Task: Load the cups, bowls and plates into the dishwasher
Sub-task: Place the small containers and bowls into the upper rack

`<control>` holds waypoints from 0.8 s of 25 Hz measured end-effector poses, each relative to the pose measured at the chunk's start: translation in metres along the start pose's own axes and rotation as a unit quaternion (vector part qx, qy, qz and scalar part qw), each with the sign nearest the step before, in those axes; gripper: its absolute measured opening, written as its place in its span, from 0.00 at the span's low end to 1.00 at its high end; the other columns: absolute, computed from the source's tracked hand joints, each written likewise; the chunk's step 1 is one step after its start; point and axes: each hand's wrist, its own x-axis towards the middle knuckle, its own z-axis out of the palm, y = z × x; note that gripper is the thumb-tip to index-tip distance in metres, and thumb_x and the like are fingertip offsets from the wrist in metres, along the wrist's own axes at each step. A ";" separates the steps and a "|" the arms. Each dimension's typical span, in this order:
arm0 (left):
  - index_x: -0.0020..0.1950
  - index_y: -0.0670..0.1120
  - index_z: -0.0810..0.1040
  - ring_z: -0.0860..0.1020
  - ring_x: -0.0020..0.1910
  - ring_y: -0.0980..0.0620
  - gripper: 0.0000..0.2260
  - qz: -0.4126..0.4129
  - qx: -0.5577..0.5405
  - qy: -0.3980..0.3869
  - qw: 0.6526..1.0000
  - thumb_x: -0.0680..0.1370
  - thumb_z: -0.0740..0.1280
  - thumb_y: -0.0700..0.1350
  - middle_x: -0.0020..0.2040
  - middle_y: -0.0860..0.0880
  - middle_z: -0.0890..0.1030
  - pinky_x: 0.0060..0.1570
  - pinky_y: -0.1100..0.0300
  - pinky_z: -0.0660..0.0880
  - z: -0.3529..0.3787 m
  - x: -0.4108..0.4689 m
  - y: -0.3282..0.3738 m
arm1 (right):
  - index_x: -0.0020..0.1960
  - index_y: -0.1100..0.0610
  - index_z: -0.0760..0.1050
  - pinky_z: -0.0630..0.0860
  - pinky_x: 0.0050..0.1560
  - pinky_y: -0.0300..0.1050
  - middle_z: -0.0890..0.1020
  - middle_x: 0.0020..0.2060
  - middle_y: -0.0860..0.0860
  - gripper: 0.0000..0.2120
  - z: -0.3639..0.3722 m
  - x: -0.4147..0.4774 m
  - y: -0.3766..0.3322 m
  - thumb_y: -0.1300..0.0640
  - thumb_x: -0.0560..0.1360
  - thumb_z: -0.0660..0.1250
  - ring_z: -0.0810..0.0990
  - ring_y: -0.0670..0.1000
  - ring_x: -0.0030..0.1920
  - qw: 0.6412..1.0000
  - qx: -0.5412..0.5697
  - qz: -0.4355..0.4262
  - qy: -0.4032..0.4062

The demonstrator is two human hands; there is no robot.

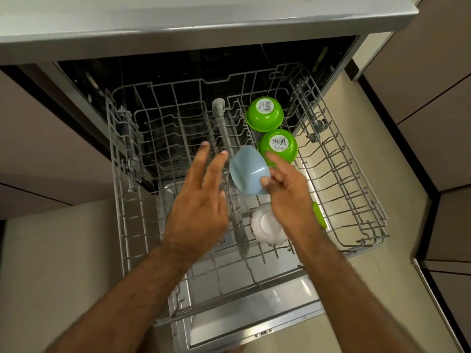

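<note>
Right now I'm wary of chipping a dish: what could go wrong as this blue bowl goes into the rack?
1. The right hand pinches the tilted blue bowl only at its rim; it could slip onto the white bowl below.
2. The slot beside the nearer green bowl looks tight, so the two may knock together.
3. The open left hand gives no support.

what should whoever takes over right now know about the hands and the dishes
Right hand: grips the blue bowl, tilted above the rack.
Left hand: open, empty, beside the blue bowl.
Done: two green bowls upside down in the rack's right half, a white bowl nearer, partly under the right hand.
A green item by the right wrist is too hidden to name.
Left: set the blue bowl down. The rack's left half holds nothing; no cups or plates in view.
</note>
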 end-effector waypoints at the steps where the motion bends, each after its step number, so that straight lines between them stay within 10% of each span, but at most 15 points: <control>1: 0.81 0.49 0.59 0.61 0.78 0.51 0.31 -0.019 0.004 0.011 1.000 0.80 0.66 0.39 0.84 0.48 0.51 0.60 0.61 0.70 -0.002 -0.001 0.001 | 0.72 0.45 0.72 0.77 0.47 0.38 0.78 0.35 0.39 0.29 -0.001 0.012 0.003 0.71 0.79 0.65 0.79 0.43 0.43 0.996 0.056 0.064 0.023; 8: 0.81 0.52 0.58 0.64 0.77 0.46 0.31 -0.050 0.008 0.001 0.999 0.81 0.68 0.44 0.84 0.48 0.51 0.62 0.56 0.70 0.007 -0.013 -0.014 | 0.77 0.46 0.64 0.80 0.41 0.48 0.79 0.60 0.58 0.34 -0.012 0.053 0.028 0.75 0.79 0.57 0.79 0.53 0.50 0.952 0.157 0.259 0.035; 13: 0.81 0.53 0.58 0.65 0.76 0.47 0.31 -0.051 0.001 0.004 0.999 0.81 0.68 0.45 0.83 0.49 0.52 0.62 0.50 0.73 0.011 -0.013 -0.012 | 0.69 0.53 0.73 0.78 0.61 0.61 0.86 0.43 0.52 0.27 -0.007 0.059 0.047 0.70 0.72 0.67 0.82 0.55 0.48 0.976 -0.015 0.193 0.098; 20: 0.82 0.54 0.57 0.61 0.79 0.48 0.31 -0.037 0.022 -0.012 0.999 0.81 0.67 0.46 0.83 0.51 0.52 0.67 0.50 0.70 -0.008 -0.013 -0.014 | 0.60 0.48 0.77 0.78 0.63 0.58 0.86 0.43 0.48 0.19 -0.002 0.057 0.039 0.67 0.74 0.65 0.84 0.54 0.52 0.973 0.003 0.185 0.139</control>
